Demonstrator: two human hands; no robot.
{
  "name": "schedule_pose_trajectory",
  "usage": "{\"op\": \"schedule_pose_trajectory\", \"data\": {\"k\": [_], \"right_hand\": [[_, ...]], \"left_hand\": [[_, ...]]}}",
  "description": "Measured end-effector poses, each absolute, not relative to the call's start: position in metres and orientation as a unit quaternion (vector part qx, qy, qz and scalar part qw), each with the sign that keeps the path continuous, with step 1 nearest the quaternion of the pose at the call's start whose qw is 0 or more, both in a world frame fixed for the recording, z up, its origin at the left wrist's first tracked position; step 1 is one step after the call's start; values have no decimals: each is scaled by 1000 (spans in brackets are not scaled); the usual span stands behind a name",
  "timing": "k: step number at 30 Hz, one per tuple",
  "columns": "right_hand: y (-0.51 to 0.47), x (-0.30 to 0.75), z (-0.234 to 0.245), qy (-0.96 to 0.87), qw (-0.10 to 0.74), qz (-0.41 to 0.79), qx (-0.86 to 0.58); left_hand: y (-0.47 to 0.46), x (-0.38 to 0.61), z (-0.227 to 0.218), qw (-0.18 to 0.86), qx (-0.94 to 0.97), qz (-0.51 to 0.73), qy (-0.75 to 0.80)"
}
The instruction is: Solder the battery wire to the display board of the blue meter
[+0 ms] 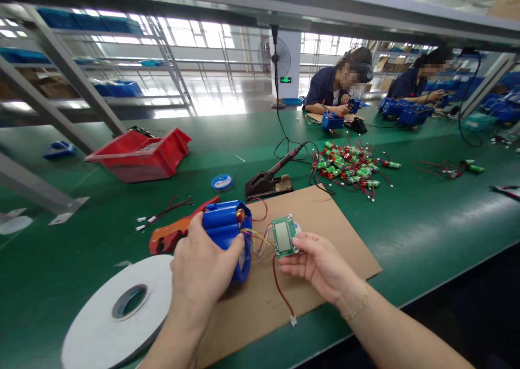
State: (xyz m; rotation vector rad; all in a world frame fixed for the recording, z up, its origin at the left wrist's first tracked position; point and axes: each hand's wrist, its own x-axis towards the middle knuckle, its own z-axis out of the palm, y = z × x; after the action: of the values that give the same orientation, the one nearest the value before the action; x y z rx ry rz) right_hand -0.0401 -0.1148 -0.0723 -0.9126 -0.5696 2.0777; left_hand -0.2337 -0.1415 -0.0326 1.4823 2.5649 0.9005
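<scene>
My left hand (pixel 207 269) is wrapped round a blue plastic housing (pixel 221 217), tilted above a cardboard sheet (pixel 325 222). Between the thumb and fingers of my right hand (pixel 319 258) is a small green circuit board (pixel 283 235) with a grey display, its screen facing me. Thin yellow, white and red wires (pixel 260 238) run from the housing to the board. A red-black lead (pixel 280 287) with a white plug hangs below the board onto the cardboard. Part of the housing is hidden behind my left hand.
A large white tape roll (pixel 97 309) and an orange-red tool (pixel 174 231) lie at left. Beyond are a red bin (pixel 142 155), a solder spool (pixel 222 182), a soldering iron (pixel 280 163) in its stand and a heap of green wired cells (pixel 349 163). Two people sit across the bench.
</scene>
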Motion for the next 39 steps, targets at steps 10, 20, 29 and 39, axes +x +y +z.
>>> {"op": "schedule_pose_trajectory", "data": {"k": [10, 20, 29, 39], "right_hand": [[-90, -28, -83, -300, 356, 781, -417], [-69, -27, -90, -402, 340, 695, -489], [-69, -26, -104, -416, 311, 697, -494], [-65, -24, -112, -433, 338, 689, -473]], "left_hand": [[-118, -230, -42, -67, 523, 152, 836], [-115, -230, -48, -147, 601, 96, 780], [-105, -243, -57, -154, 635, 127, 746], [-165, -226, -87, -145, 724, 335, 585]]}}
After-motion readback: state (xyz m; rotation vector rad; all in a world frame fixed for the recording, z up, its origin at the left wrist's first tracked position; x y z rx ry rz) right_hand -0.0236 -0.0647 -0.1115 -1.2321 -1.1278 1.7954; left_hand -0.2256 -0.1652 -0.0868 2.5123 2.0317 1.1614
